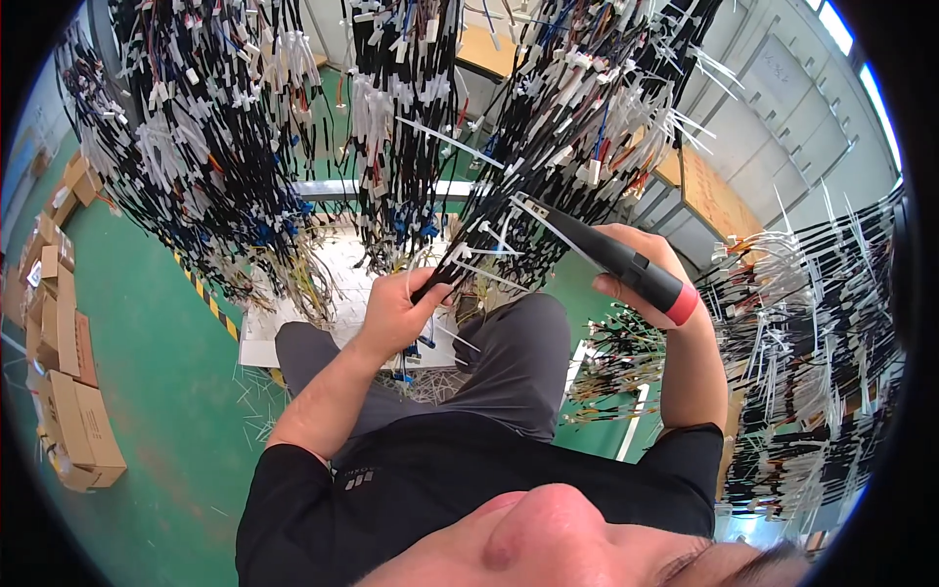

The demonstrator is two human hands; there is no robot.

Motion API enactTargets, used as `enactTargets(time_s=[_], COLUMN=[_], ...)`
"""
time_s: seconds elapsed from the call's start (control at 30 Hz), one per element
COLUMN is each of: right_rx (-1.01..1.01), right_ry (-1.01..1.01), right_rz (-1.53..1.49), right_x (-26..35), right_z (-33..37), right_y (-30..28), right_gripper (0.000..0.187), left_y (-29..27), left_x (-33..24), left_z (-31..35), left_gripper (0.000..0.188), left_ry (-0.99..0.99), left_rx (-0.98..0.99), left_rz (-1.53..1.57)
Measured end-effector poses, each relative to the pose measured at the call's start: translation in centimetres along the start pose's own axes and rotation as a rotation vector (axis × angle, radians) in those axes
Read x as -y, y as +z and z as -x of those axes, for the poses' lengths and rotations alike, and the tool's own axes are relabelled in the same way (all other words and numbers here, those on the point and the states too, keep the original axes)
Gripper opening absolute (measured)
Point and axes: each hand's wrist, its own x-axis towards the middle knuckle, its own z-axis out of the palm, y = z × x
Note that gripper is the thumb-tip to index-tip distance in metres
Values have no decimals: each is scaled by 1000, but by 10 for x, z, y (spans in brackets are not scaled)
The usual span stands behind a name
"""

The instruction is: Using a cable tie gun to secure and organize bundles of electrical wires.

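My left hand [399,311] is closed around a bundle of black-sleeved wires [476,235], part of a hanging wire harness. White cable ties [479,272] stick out from this bundle just above my fingers. In my right hand [668,256] is a black cable tie gun [611,252] with a red end, my fingers wrapped round its body. The gun's metal nose [529,206] points up and left and reaches the wires; whether it grips a tie there, I cannot tell.
Dense wire harnesses [186,147] with white connectors hang ahead from a metal rail [337,189]. More harnesses [782,342] hang at the right. A white board [259,350] lies beneath. Cardboard boxes [78,421] line the left, and cut tie ends [256,401] litter the green floor.
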Motion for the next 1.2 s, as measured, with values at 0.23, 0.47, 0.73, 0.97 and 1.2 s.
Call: enactTargets(time_s=[0.23, 0.47, 0.73, 0.97, 1.2], right_rx=[35, 1, -93, -261, -248], right_ry=[108, -8, -39, -245, 38], right_rz=[-206, 116, 190, 449, -29], right_x=[5, 15, 4, -16, -19], right_z=[1, -4, -4, -4, 23], right_y=[-1, 8, 25, 46, 64], right_gripper=[54, 53, 25, 35, 42], left_y=[-3, 0, 6, 0, -5], left_x=[3, 6, 14, -2, -7], left_z=[0, 1, 4, 2, -10], left_gripper=[15, 22, 27, 20, 22], left_ry=[48, 235, 548, 138, -121], left_rx=[-59, -142, -210, -107, 50], left_rz=[-92, -274, -420, -205, -15])
